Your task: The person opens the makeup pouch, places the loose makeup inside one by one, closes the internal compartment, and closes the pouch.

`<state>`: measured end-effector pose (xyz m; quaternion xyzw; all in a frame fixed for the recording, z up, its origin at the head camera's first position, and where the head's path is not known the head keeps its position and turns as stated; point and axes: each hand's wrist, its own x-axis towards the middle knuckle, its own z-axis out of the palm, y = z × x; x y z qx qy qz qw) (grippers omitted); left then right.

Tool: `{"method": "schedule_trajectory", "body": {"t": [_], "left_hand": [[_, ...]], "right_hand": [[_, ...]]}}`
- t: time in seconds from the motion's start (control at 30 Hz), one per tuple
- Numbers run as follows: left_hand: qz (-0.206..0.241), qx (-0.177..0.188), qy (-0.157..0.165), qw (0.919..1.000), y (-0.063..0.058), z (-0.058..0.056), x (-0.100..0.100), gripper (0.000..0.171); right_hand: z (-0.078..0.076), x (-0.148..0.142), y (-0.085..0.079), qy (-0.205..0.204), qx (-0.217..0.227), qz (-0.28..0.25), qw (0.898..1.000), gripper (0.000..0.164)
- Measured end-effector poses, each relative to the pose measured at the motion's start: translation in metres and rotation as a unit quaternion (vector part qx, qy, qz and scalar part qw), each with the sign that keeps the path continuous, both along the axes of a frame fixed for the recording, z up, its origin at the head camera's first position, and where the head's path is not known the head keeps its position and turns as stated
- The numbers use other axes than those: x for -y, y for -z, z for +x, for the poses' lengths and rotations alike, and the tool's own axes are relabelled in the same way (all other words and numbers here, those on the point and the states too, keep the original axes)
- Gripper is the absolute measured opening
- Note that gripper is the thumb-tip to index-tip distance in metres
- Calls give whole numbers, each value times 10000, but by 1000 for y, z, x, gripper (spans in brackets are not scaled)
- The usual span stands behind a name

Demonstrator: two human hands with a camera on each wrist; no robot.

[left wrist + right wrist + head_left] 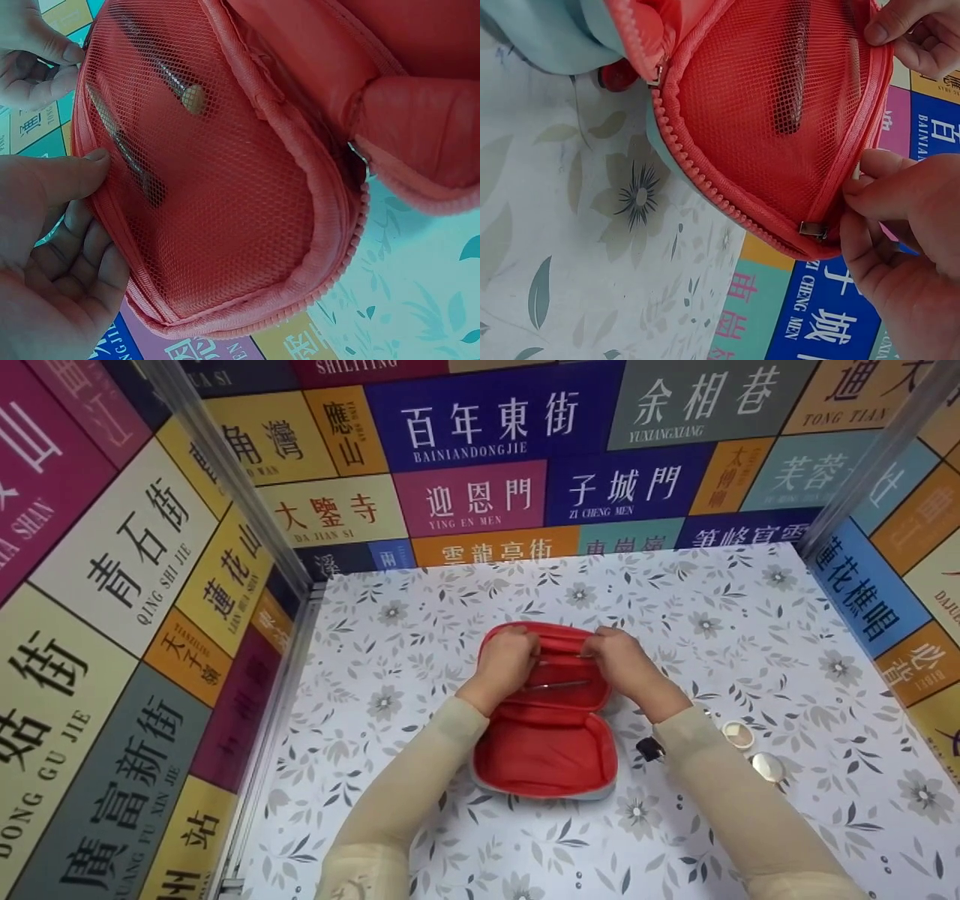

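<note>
A red-lined, zippered cosmetic case (546,754) lies open on the table, its lid raised at the back. Inside the lid, a red mesh pocket (225,217) contains a makeup brush (169,75) and a second slim brush (135,161). My left hand (510,660) pinches the pocket's top edge, thumb on the mesh side. At the other end of that edge, my right hand (621,660) pinches the rim between thumb and fingers. Close to its fingertips is a small metal zipper pull (813,229). The right hand's fingers partly hide what they pinch.
Right of the case lie a small black item (649,748), a round pan (738,735) with light and tan parts, and a round silvery disc (767,766), partly beside my right sleeve. Sign-printed walls (480,427) enclose the floral tabletop (375,780).
</note>
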<state>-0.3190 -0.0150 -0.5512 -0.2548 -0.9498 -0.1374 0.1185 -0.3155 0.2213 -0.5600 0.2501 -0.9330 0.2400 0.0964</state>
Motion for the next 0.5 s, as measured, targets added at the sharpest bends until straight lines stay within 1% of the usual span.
{"method": "schedule_trajectory", "body": {"t": [0.2, 0.4, 0.5], "left_hand": [[7, 37, 29, 10000, 0, 0, 0, 16], [-40, 39, 51, 10000, 1, 0, -1, 13], [-35, 35, 67, 10000, 1, -1, -1, 11]], "right_hand": [[0, 3, -2, -26, 153, -42, 9999, 21], [0, 5, -4, -212, -28, -122, 9997, 22], [0, 6, -3, -265, -33, -154, 9995, 20]]}}
